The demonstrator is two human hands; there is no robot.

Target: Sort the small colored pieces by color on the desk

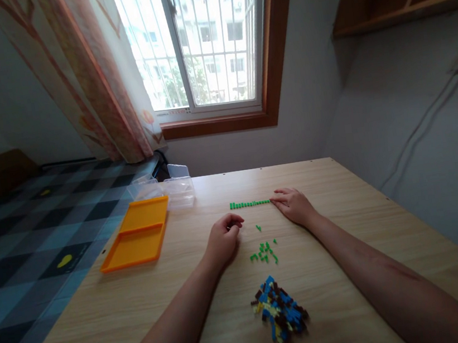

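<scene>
A straight row of small green bricks [249, 203] lies across the middle of the wooden table [351, 268]. My right hand [295, 205] rests at the row's right end, fingertips pinched against the last brick. My left hand [223, 239] lies below the row's left end, fingers curled in; whether it holds a brick is hidden. Loose green bricks [265, 251] are scattered between my arms, with one single green brick [258, 228] just above them. Closer to me sits a heap of blue, brown and yellow bricks [279, 309].
An orange two-compartment tray [136, 234] lies at the table's left side. Behind it stand clear plastic boxes [172, 190]. A bed with a checked cover [22, 238] is left of the table. A window, curtain and wall stand behind; a cable runs down the right wall.
</scene>
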